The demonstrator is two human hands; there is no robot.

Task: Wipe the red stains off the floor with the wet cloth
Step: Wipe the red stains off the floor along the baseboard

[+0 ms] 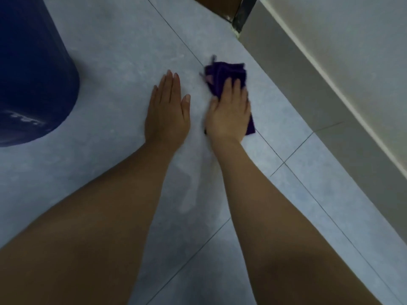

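Observation:
A purple cloth (222,73) lies bunched on the pale grey tiled floor (114,62). My right hand (229,113) presses down on the cloth, fingers curled over its near part, and the cloth is blurred with motion. A small pinkish patch (208,79) shows at the cloth's left edge; I cannot tell whether it is a stain. My left hand (168,111) rests flat on the floor just left of the cloth, fingers together, holding nothing. A faint wet streak (187,194) runs along the tile between my forearms.
A large dark blue rounded container (33,71) stands on the floor at the left. A pale wall base and ledge (319,73) run diagonally along the right. A brown board and a dark post (242,12) sit at the top.

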